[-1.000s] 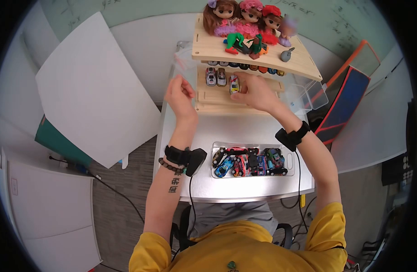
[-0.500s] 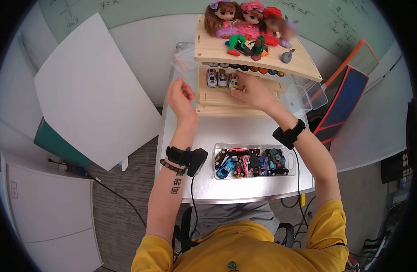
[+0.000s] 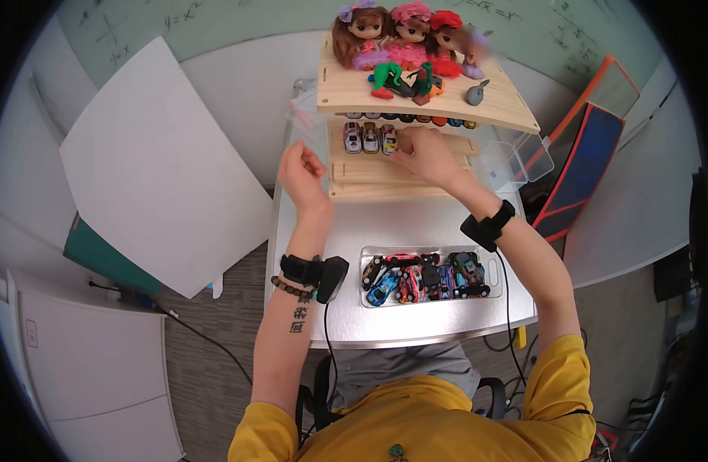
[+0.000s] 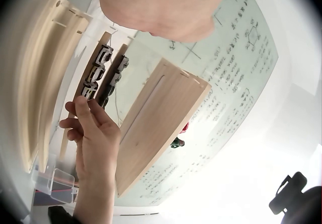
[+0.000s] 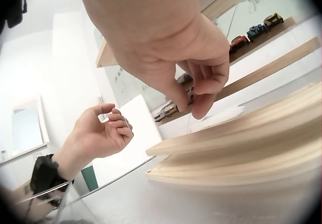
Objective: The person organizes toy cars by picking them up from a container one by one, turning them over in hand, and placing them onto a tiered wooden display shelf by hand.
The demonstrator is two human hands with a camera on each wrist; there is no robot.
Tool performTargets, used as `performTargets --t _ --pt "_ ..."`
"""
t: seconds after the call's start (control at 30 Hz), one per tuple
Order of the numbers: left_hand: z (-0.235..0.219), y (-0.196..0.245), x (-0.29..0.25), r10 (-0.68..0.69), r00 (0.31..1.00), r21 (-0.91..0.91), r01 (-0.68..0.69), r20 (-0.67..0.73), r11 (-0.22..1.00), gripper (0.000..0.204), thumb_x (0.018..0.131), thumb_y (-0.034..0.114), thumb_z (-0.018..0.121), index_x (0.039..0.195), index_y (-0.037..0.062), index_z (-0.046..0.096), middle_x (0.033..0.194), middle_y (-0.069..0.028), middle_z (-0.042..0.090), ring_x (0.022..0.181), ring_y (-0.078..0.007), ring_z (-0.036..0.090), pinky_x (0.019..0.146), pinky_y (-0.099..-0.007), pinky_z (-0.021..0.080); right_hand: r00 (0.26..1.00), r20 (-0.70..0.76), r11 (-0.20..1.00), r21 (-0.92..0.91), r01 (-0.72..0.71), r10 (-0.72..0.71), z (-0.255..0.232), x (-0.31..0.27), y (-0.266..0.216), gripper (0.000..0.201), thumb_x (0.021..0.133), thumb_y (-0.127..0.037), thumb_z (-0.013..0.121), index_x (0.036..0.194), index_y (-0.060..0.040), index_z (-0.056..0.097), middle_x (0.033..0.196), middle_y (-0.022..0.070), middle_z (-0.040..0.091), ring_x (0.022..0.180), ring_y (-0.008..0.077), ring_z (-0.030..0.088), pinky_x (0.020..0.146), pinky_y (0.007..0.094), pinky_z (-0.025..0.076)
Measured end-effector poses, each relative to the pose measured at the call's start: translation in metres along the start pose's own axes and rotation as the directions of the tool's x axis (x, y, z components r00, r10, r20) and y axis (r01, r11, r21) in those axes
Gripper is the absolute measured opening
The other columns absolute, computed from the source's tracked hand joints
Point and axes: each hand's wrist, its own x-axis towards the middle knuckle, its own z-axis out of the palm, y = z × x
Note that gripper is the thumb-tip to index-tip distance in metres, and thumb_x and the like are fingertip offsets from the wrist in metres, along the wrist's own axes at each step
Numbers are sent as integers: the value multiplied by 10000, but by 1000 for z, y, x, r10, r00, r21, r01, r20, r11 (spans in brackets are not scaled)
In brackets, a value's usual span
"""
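Note:
My right hand (image 3: 431,160) is at the middle wooden shelf, thumb and fingers pinching a white, red and yellow toy car (image 3: 388,139). Two more toy cars, one white (image 3: 353,138) and one white and brown (image 3: 371,138), stand side by side just left of it. In the left wrist view the right hand's fingertips (image 4: 80,103) are right at the end of this row. The fingers hide part of the pinched car in the right wrist view. My left hand (image 3: 301,173) hovers left of the shelf, fingers loosely curled, holding nothing.
Behind, a darker row of toy cars (image 3: 423,120) stands under the top board (image 3: 446,104), which bears dolls (image 3: 367,35) and small figures. On the metal table (image 3: 438,323) a clear tray (image 3: 492,269) holds several toy cars. A clear plastic box (image 3: 527,158) sits at right.
My right hand has moved the white, red and yellow car left, up against the other two cars. The left hand stays in about the same place.

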Motion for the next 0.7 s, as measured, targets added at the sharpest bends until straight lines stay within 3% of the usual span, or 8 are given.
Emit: performTargets --t 0.07,0.4,0.7 --pt "0 -1 0 0 1000 0 0 6 1000 235 1008 220 596 830 88 514 659 -1 465 607 -108 423 582 -290 354 1000 -2 1000 9 2 -2 0 1 -1 259 826 -171 800 877 60 694 854 231 716 843 420 703 782 492 545" --pt "-2 -1 2 -3 1000 -5 3 15 1000 238 1010 216 594 827 88 512 661 -3 466 603 -108 421 580 -288 353 999 -30 1000 -20 17 -17 5 2 1 296 836 -217 799 878 57 696 866 233 714 877 420 697 814 504 539" --pt "-3 -2 1 -10 1000 7 10 -6 1000 237 1019 211 580 832 88 506 667 -5 463 609 -111 405 581 -290 350 1000 27 1000 -11 -15 15 -9 -12 -10 333 843 -186 775 1078 46 730 923 248 732 927 409 717 864 493 557"
